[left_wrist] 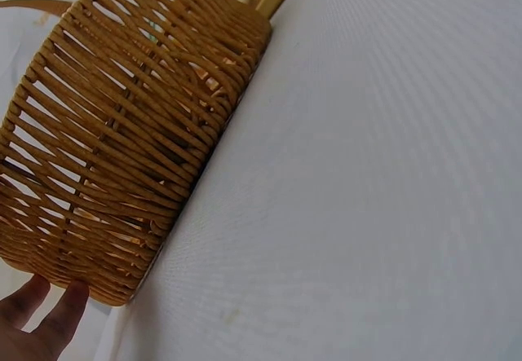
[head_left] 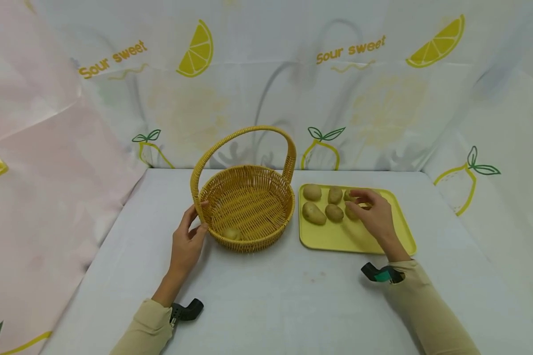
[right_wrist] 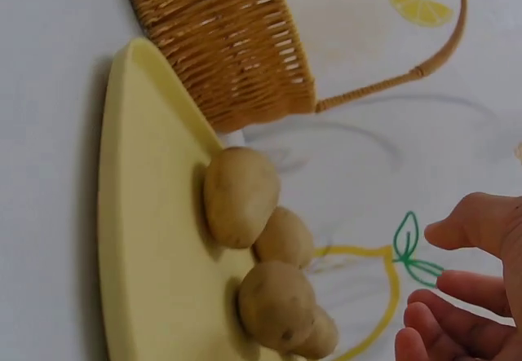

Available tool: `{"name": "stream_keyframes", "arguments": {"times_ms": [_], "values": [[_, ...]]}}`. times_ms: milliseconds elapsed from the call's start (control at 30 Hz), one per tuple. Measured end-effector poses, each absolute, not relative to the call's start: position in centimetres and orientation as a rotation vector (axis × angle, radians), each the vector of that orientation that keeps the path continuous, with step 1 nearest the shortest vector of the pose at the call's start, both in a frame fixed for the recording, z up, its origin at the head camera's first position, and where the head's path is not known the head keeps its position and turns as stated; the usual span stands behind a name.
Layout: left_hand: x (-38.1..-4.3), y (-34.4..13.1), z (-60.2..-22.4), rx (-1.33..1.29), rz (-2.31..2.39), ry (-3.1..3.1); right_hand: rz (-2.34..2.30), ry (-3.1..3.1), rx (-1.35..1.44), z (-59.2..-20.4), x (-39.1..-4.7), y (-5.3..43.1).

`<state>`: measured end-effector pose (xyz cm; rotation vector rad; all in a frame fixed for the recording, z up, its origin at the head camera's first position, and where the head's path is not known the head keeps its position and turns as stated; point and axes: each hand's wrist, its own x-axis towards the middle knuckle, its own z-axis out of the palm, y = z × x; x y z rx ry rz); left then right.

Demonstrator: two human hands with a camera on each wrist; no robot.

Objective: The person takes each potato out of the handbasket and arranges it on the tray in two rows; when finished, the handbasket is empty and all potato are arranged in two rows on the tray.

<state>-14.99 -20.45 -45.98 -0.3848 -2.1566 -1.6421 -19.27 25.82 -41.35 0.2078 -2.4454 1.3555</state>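
A round woven wicker basket [head_left: 248, 207] with a tall arched handle stands left of the middle of the table. One potato [head_left: 232, 233] lies inside it by the near wall. My left hand [head_left: 188, 244] holds the basket's left side near the foot of the handle; two of its fingertips [left_wrist: 69, 300] touch the woven wall in the left wrist view. Over the yellow tray [head_left: 360, 242] hovers my right hand [head_left: 375, 214], fingers loosely bent and nothing between them. Several potatoes [head_left: 314, 213] lie on the tray in two rows, some partly hidden behind that hand.
The tray stands just right of the basket on a white-covered table [head_left: 266, 296]. A pale cloth [head_left: 248, 98] with lemon prints hangs behind. Each wrist wears a black device, such as the one on the right wrist [head_left: 382, 273].
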Motion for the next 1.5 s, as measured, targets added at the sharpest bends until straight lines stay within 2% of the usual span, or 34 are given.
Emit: {"name": "stream_keyframes", "arguments": {"times_ms": [533,933,1500], "values": [[-15.0,-20.4,-46.0,-0.381,-1.635,-2.155,1.608,-2.453,0.55,-37.3,-20.6,19.1],[-13.2,-19.2,-42.4,-0.38,-1.65,-2.161,1.695,-2.463,0.709,-36.5,-21.7,16.1],[-13.1,-19.2,-42.4,-0.382,-1.639,-2.173,1.687,-2.58,1.178,-35.8,-24.6,12.4]]}}
